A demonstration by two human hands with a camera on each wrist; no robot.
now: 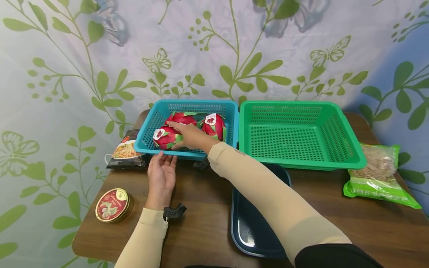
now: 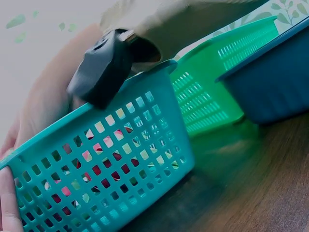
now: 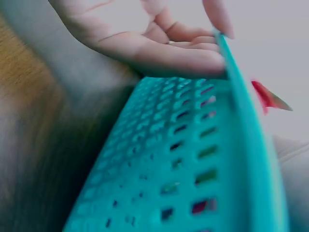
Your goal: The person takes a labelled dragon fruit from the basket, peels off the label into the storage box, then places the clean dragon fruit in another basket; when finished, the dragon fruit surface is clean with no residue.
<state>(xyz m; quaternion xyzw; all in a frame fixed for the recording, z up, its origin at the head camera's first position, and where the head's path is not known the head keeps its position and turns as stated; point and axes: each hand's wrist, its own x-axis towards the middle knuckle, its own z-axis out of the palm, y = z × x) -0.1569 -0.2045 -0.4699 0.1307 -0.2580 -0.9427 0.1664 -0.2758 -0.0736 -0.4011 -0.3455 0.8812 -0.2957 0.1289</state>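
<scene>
Inside the blue basket (image 1: 143, 141) lie several red dragon fruits with green tips and white stickers. My right hand (image 1: 192, 137) reaches over the front rim and holds the front-left dragon fruit (image 1: 165, 140), thumb on the near side, fingers across its top. Another dragon fruit (image 1: 214, 126) sits to the right of that hand. Palm up, my left hand (image 1: 162, 176) grips the basket's front rim; its fingers (image 3: 193, 60) meet the rim in the right wrist view. Through the basket wall (image 2: 111, 164), bits of red and green show in the left wrist view.
A green basket (image 1: 348, 134) stands right of the blue one. Under my right forearm is a dark blue tray (image 1: 249, 227). A black noodle packet (image 1: 125, 150) and a round tin (image 1: 113, 205) lie left; a green-edged packet (image 1: 378, 175) lies right. Patterned cloth hangs behind the table.
</scene>
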